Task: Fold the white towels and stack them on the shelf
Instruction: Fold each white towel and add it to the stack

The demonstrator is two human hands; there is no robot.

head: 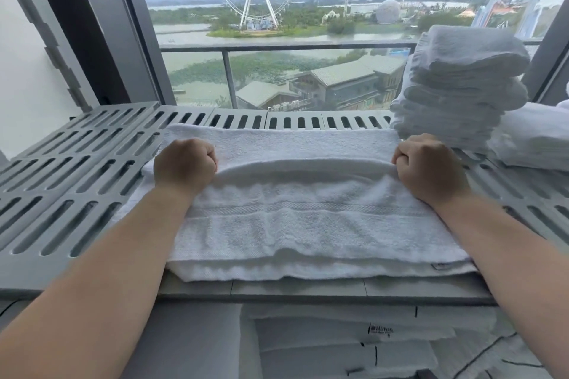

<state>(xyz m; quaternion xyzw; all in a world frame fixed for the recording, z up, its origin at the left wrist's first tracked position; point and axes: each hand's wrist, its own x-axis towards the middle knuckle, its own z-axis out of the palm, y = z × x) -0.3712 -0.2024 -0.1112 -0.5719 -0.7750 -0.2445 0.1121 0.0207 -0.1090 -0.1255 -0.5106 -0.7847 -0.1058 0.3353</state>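
fingers (212,155) on soft terry towel (308,224)

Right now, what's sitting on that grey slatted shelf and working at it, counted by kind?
Towel being folded: 1
Tall stack of folded towels: 1
Low pile of folded towels: 1
Hands gripping the towel, left hand and right hand: 2
Total: 5, on the shelf.

A folded towel (354,331) on the lower level bears a black logo reading roughly "Hilton"; smaller print illegible.
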